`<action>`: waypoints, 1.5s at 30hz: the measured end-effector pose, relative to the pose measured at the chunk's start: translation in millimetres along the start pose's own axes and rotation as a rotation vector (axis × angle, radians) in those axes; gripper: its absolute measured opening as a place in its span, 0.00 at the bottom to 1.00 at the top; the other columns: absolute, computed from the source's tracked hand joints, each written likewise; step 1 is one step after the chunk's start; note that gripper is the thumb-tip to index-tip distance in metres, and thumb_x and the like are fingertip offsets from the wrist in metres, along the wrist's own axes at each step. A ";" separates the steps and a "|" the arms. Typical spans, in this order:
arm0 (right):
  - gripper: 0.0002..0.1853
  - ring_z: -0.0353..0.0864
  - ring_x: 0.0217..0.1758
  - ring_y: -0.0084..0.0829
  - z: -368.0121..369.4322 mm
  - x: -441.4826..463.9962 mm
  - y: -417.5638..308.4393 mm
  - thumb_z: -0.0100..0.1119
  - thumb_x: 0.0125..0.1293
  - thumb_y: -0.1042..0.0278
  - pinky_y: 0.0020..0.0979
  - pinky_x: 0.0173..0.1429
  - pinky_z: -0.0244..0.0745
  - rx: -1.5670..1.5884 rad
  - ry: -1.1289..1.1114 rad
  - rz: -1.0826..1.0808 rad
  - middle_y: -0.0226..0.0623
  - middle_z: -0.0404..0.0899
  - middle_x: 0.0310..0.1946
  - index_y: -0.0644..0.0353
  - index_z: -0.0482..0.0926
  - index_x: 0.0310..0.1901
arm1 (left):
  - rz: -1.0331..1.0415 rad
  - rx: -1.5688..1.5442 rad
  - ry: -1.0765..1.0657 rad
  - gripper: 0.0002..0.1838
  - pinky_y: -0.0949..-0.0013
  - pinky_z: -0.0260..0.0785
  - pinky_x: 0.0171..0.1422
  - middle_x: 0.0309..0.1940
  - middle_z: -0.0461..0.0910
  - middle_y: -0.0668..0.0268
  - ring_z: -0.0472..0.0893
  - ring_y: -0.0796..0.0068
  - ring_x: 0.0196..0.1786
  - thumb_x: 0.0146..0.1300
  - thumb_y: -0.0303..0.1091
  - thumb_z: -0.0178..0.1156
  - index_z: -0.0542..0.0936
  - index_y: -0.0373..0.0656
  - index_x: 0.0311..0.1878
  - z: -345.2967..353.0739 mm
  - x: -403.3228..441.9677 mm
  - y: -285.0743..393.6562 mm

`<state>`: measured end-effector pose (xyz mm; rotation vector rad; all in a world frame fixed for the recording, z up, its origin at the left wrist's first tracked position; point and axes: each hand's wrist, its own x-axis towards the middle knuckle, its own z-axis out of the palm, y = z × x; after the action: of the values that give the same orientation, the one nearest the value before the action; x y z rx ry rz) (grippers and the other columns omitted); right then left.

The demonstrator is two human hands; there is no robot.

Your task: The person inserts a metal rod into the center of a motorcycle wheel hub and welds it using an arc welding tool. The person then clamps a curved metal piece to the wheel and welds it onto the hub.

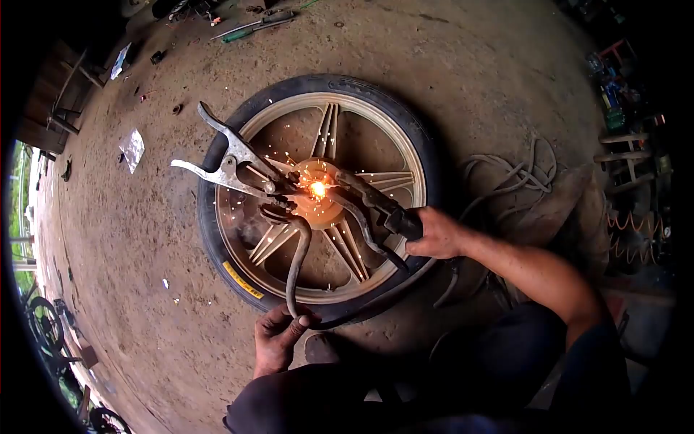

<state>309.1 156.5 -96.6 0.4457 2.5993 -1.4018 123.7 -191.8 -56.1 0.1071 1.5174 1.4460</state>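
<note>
A motorcycle wheel (416,170) with a black tyre and pale spokes lies flat on the floor. Bright sparks (318,189) burst at its rusty hub (323,217). My right hand (439,233) is wrapped round the black handle of a welding electrode holder (401,223), which points toward the glow. With closed fingers, my left hand (278,338) grips the lower end of a curved grey rod (298,267) at the tyre's near edge. A metal clamp (233,159) with spread handles sits left of the hub. Between the hands runs another dark curved piece (365,228); glare hides the contact point.
Looped cable (517,173) lies on the floor to the right. Screwdrivers (256,27) lie at the top. A wooden bench (61,90) and a scrap of clear plastic (132,150) are at left. Bottles (613,108) and coiled wire (636,235) stand along the right.
</note>
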 end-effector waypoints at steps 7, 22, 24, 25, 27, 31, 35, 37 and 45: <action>0.14 0.68 0.27 0.29 -5.0 -1.1 -11.2 0.67 0.52 0.65 0.39 0.34 0.69 0.148 -0.054 0.175 0.34 0.68 0.21 0.63 0.71 0.31 | 0.003 0.025 -0.059 0.09 0.65 0.76 0.60 0.39 0.90 0.62 0.86 0.72 0.45 0.67 0.31 0.72 0.88 0.35 0.45 -0.9 2.5 -0.2; 0.11 0.67 0.25 0.23 -6.0 -2.4 -7.9 0.66 0.53 0.69 0.35 0.32 0.68 0.324 0.022 0.216 0.28 0.69 0.20 0.61 0.72 0.31 | -0.015 0.013 -0.065 0.09 0.65 0.76 0.61 0.40 0.90 0.61 0.86 0.71 0.46 0.68 0.30 0.71 0.87 0.33 0.45 2.2 3.0 3.7; 0.11 0.66 0.25 0.23 -9.3 -2.1 -17.4 0.66 0.53 0.69 0.35 0.32 0.68 0.291 0.018 0.211 0.27 0.68 0.19 0.61 0.71 0.29 | -0.008 0.009 -0.063 0.09 0.65 0.76 0.61 0.40 0.90 0.61 0.86 0.71 0.46 0.68 0.30 0.72 0.87 0.33 0.45 1.5 3.3 2.1; 0.11 0.66 0.25 0.23 -8.8 -1.7 -16.2 0.66 0.53 0.69 0.35 0.32 0.68 0.292 0.018 0.211 0.27 0.68 0.19 0.61 0.71 0.29 | -0.004 0.004 -0.061 0.10 0.65 0.76 0.61 0.40 0.90 0.60 0.86 0.71 0.45 0.67 0.30 0.72 0.87 0.33 0.45 1.2 3.3 1.5; 0.12 0.66 0.25 0.23 -7.4 -0.5 -12.4 0.66 0.52 0.68 0.35 0.31 0.67 0.243 -0.011 0.224 0.26 0.66 0.19 0.62 0.71 0.29 | -0.007 -0.004 -0.061 0.10 0.65 0.76 0.61 0.40 0.90 0.60 0.86 0.71 0.45 0.67 0.30 0.72 0.87 0.33 0.45 1.3 3.5 1.5; 0.15 0.67 0.25 0.26 -3.7 1.5 -10.3 0.69 0.56 0.62 0.38 0.32 0.68 0.237 -0.019 0.218 0.28 0.68 0.20 0.60 0.72 0.27 | -0.018 -0.010 -0.056 0.09 0.65 0.76 0.61 0.39 0.90 0.61 0.86 0.71 0.46 0.67 0.30 0.72 0.87 0.33 0.45 0.0 3.6 1.0; 0.16 0.68 0.24 0.29 -0.4 3.1 -6.6 0.69 0.55 0.61 0.39 0.32 0.69 0.202 -0.022 0.216 0.31 0.69 0.19 0.62 0.71 0.28 | -0.011 -0.002 -0.066 0.09 0.65 0.76 0.61 0.39 0.90 0.61 0.86 0.71 0.46 0.67 0.30 0.72 0.87 0.33 0.45 -0.1 4.0 2.2; 0.16 0.68 0.24 0.30 0.4 4.2 -6.7 0.69 0.55 0.61 0.40 0.32 0.69 0.199 -0.024 0.219 0.33 0.68 0.19 0.62 0.71 0.28 | -0.012 0.006 -0.068 0.10 0.65 0.76 0.61 0.40 0.90 0.61 0.86 0.71 0.46 0.67 0.30 0.72 0.87 0.33 0.44 -1.0 4.2 1.1; 0.13 0.66 0.26 0.27 0.9 5.6 -8.1 0.65 0.52 0.68 0.38 0.34 0.70 0.133 -0.030 0.191 0.32 0.66 0.20 0.64 0.71 0.32 | -0.009 0.002 -0.061 0.10 0.65 0.76 0.60 0.40 0.90 0.61 0.86 0.71 0.45 0.66 0.29 0.73 0.87 0.33 0.45 -2.2 4.1 -1.2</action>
<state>301.1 152.5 -92.2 0.6661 2.3769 -1.5072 120.9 -191.0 -59.8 0.1444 1.4685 1.4216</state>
